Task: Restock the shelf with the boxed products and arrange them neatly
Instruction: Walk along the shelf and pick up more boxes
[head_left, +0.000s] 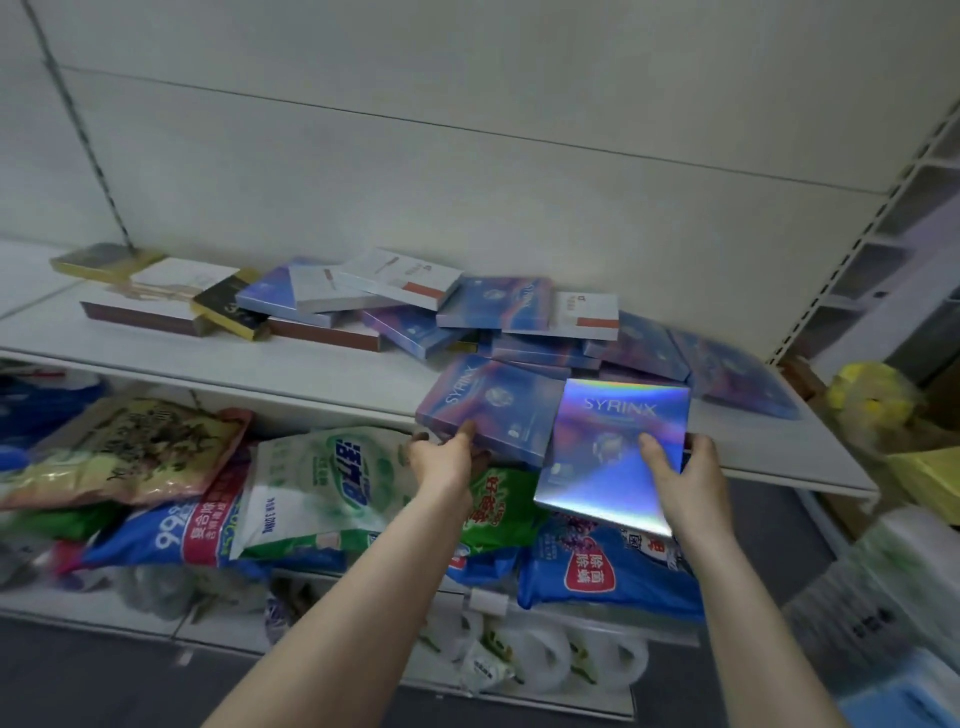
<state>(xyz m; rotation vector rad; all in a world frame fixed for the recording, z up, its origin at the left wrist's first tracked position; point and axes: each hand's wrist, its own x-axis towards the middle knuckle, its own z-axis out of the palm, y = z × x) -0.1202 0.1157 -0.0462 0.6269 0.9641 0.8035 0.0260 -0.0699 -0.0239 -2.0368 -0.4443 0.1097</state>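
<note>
A white shelf carries a loose heap of flat boxes: several blue-purple SYRINX boxes, white boxes with an orange stripe and black-gold ones. My right hand grips a shiny holographic SYRINX box, tilted, held over the shelf's front edge. My left hand holds the near edge of another blue-purple SYRINX box, which lies flat at the shelf front, thumb on top and fingers beneath.
Below the shelf lie bags of detergent and other packets, with wrapped paper rolls on the lowest level. A yellow bag and cartons stand at the right. The shelf's left front part is bare.
</note>
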